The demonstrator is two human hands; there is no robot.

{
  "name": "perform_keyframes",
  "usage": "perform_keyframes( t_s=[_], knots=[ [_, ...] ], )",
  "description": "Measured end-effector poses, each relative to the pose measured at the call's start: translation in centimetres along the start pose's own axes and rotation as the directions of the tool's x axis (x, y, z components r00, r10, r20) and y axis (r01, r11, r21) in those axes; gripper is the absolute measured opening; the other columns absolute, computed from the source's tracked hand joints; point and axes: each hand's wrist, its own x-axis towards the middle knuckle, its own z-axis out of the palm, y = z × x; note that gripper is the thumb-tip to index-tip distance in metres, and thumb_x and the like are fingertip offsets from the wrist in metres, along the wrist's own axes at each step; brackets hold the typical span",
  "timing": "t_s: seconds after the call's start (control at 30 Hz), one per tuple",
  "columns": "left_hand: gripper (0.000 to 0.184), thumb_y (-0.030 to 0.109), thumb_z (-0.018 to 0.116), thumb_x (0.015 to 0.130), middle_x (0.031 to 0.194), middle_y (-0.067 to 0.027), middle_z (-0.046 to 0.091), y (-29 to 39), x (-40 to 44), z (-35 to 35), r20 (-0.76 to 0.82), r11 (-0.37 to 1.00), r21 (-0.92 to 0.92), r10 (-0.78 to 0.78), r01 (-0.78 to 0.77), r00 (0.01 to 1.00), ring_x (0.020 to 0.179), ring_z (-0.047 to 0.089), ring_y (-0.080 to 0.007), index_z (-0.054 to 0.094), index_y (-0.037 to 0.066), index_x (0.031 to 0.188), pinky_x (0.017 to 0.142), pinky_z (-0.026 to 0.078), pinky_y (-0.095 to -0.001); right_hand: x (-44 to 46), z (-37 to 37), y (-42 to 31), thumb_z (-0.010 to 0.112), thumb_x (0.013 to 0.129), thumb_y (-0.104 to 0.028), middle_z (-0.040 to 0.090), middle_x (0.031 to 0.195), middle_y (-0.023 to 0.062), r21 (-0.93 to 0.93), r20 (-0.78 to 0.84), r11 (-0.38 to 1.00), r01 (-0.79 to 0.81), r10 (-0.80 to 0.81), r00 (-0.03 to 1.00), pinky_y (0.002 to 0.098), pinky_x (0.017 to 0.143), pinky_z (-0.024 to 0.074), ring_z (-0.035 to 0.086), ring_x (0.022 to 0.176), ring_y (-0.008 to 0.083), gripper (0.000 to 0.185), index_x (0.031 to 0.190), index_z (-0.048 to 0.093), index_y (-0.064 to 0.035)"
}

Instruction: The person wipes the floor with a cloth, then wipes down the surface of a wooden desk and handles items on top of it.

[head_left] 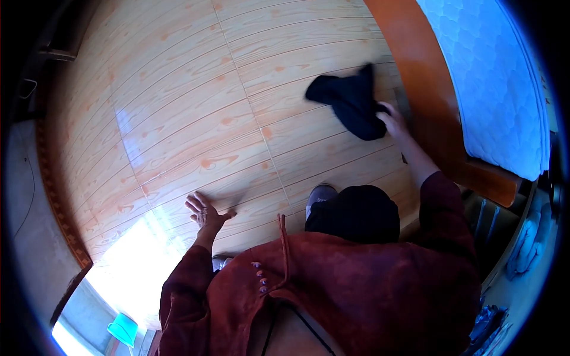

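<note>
A black cloth [350,107], perhaps a garment, hangs spread out and slightly blurred over the wood-patterned floor [196,107]. Its near right edge is gripped in my right hand [392,120], whose fingers are closed around the fabric close to the bed frame. On the other side, my left hand [205,212] is empty, with its fingers spread above the floor. I cannot tell whether the cloth touches the floor.
Along the right runs a bed's brown wooden frame [415,59] with a pale blue quilted mattress [493,89]. A grey shoe [319,196] and my black-clad knee [356,213] are below me. A turquoise container [123,329] is at lower left, near bright light on the floor.
</note>
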Motion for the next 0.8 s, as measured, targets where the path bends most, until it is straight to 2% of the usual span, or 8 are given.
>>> perform_keyframes(
  t_s=[0.1, 0.2, 0.23, 0.4, 0.5, 0.57, 0.63, 0.8],
  knots=[
    [0.15, 0.051, 0.089, 0.048, 0.149, -0.0298, -0.018, -0.1, 0.1, 0.3, 0.003, 1.0, -0.009, 0.004, -0.004, 1.0, 0.139, -0.018, -0.0448, -0.015, -0.001, 0.144, 0.106, 0.012, -0.0665, 0.5, -1.2, 3.7, 0.06, 0.084, -0.042, 0.038, 0.141, 0.0201, -0.347, -0.21, 0.936, 0.052, -0.132, 0.969, 0.0472, 0.105, 0.0321, 0.037, 0.13, 0.036, 0.066, 0.14, 0.039, -0.0144],
    [0.15, 0.051, 0.088, 0.049, 0.148, -0.0307, -0.019, -0.1, 0.3, 0.4, 0.012, 1.0, -0.01, -0.004, 0.004, 1.0, 0.138, -0.018, -0.0455, -0.016, -0.001, 0.144, 0.106, 0.012, -0.0672, 0.9, 4.2, 0.5, 0.06, 0.079, -0.057, 0.025, 0.148, 0.0191, -0.687, -0.33, 0.654, -0.316, 0.105, 0.938, 0.0559, 0.105, 0.0265, 0.028, 0.134, 0.0393, 0.079, 0.145, 0.03, -0.0231],
    [0.15, 0.05, 0.089, 0.049, 0.148, -0.0323, -0.019, -0.2, 0.4, 0.6, -0.002, 1.0, -0.008, 0.005, -0.005, 1.0, 0.138, -0.018, -0.0468, -0.016, -0.002, 0.143, 0.105, 0.012, -0.0684, 1.9, 6.0, 0.9, 0.058, 0.077, -0.063, 0.027, 0.147, 0.0181, -0.691, -0.407, 0.653, -0.311, 0.004, 0.913, 0.061, 0.101, 0.0266, 0.027, 0.133, 0.04, 0.081, 0.144, 0.028, -0.029],
    [0.15, 0.049, 0.089, 0.047, 0.147, -0.0344, -0.017, -1.2, 1.0, 1.5, -0.022, 0.999, -0.026, 0.027, -0.028, 0.999, 0.137, -0.018, -0.0491, -0.012, -0.005, 0.143, 0.102, 0.011, -0.0718, 5.1, 14.8, -8.1, 0.063, 0.075, -0.051, 0.031, 0.143, 0.0193, -0.824, 0.03, 0.539, 0.174, -0.266, 0.964, 0.0574, 0.096, 0.0342, 0.034, 0.127, 0.0406, 0.074, 0.139, 0.036, -0.0259],
    [0.149, 0.049, 0.09, 0.047, 0.147, -0.0349, -0.017, -1.1, 0.9, 1.4, -0.036, 0.998, -0.048, 0.049, -0.051, 0.998, 0.137, -0.018, -0.0492, -0.012, -0.005, 0.143, 0.101, 0.011, -0.0724, 5.1, 21.4, -15.2, 0.073, 0.06, -0.032, 0.046, 0.117, 0.0175, -0.613, 0.295, 0.46, 0.642, -0.621, 0.726, 0.0515, 0.068, 0.0416, 0.046, 0.102, 0.0362, 0.058, 0.113, 0.053, -0.0197],
    [0.149, 0.048, 0.09, 0.047, 0.147, -0.0342, -0.016, -1.2, 0.9, 1.6, -0.046, 0.998, -0.046, 0.051, -0.053, 0.998, 0.137, -0.018, -0.049, -0.011, -0.005, 0.143, 0.102, 0.012, -0.0722, 3.4, 25.3, -17.1, 0.072, 0.057, -0.028, 0.05, 0.112, 0.0152, -0.508, 0.354, 0.241, 0.827, -0.817, 0.456, 0.0499, 0.066, 0.0434, 0.049, 0.096, 0.0345, 0.059, 0.113, 0.056, -0.02],
    [0.15, 0.048, 0.09, 0.047, 0.147, -0.0333, -0.018, -0.8, 0.7, 1.1, -0.025, 0.999, -0.03, 0.041, -0.042, 0.999, 0.137, -0.018, -0.0482, -0.013, -0.004, 0.143, 0.103, 0.012, -0.0705, 2.2, 28.4, -17.1, 0.07, 0.065, -0.025, 0.05, 0.115, 0.0121, -0.316, 0.536, 0.163, 0.935, -0.782, 0.317, 0.0483, 0.07, 0.044, 0.048, 0.101, 0.0332, 0.045, 0.109, 0.061, -0.0214],
    [0.151, 0.049, 0.089, 0.048, 0.148, -0.0314, -0.02, -0.3, 0.3, 0.6, 0.007, 1.0, 0.001, 0.003, -0.003, 1.0, 0.137, -0.02, -0.0461, -0.017, -0.003, 0.143, 0.106, 0.012, -0.0669, 1.8, 26.4, -18.9, 0.06, 0.073, -0.008, 0.061, 0.102, 0.0119, 0.068, 0.493, 0.733, 0.677, -0.614, 0.616, 0.0371, 0.079, 0.049, 0.06, 0.091, 0.0269, 0.04, 0.111, 0.062, -0.017]
  ],
)
